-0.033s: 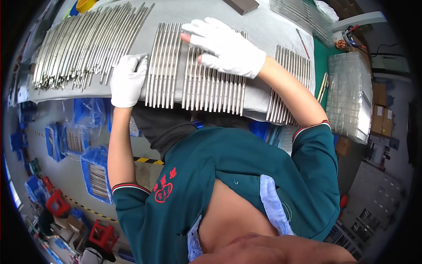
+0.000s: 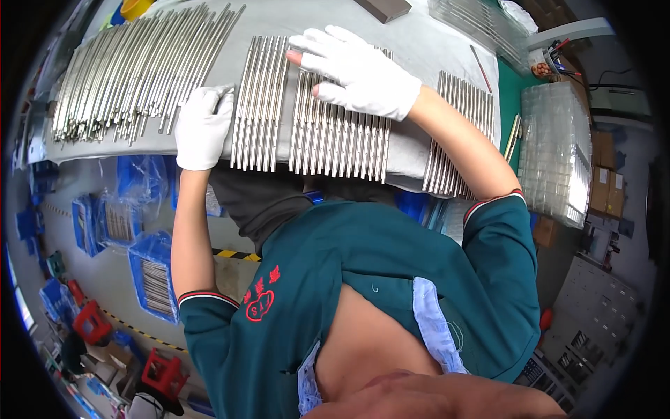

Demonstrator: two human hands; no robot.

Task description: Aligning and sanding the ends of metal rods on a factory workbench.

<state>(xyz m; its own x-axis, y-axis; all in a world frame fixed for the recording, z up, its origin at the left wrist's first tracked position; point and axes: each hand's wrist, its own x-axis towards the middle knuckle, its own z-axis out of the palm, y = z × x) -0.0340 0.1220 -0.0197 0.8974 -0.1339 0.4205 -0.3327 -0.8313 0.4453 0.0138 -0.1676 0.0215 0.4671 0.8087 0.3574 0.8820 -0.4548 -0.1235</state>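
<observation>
Both my hands wear white gloves. My right hand (image 2: 359, 70) lies flat, fingers spread, on a row of shiny metal rods (image 2: 338, 143) laid side by side on the grey table (image 2: 419, 42). My left hand (image 2: 202, 126) rests at the table's near edge, its fingers curled against the left side of a second row of rods (image 2: 259, 105). A large loose pile of the same rods (image 2: 132, 70) lies to the left. Another neat row of rods (image 2: 453, 133) sits to the right of my right forearm.
A stack of clear plastic trays (image 2: 555, 150) stands at the right. A dark block (image 2: 387, 8) lies at the table's far edge, a yellow tape roll (image 2: 136, 7) at top left. Blue bins with bagged rods (image 2: 150, 276) and red crates (image 2: 164, 373) sit on the floor.
</observation>
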